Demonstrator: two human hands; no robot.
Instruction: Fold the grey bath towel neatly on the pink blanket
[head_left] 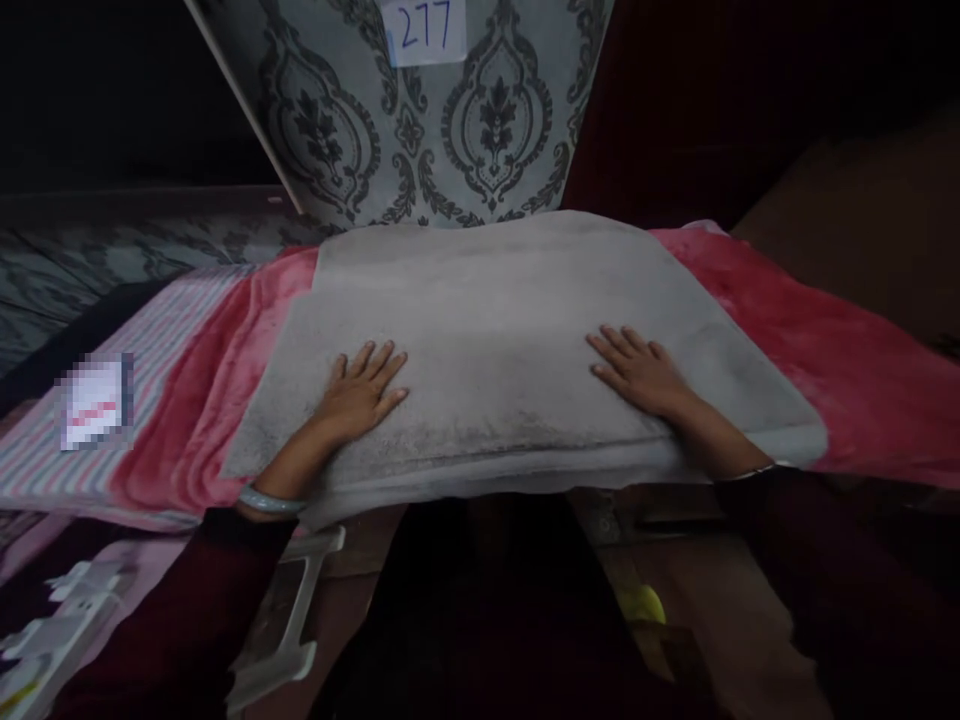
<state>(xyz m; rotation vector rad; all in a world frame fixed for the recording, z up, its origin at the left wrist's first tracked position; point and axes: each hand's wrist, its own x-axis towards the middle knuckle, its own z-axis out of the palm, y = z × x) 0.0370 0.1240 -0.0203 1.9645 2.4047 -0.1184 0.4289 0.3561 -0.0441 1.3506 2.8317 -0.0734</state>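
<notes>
A grey, plush-looking cloth [495,330] lies folded in a wide rectangle in front of me, its layered front edge hanging near my lap. My left hand [356,395] rests palm down on its left part, fingers spread. On the right part, my right hand [637,372] also lies flat with the fingers apart. Neither hand grips anything. Beneath the grey cloth, a pink-red fleecy blanket [810,330] sticks out on both sides.
A pink, white and blue striped cloth [172,330] lies at the left, with a small blurred white item [94,405] on it. White plastic parts [71,620] sit at the lower left. Behind stands a patterned wall [420,130] bearing a paper [425,30] marked 277.
</notes>
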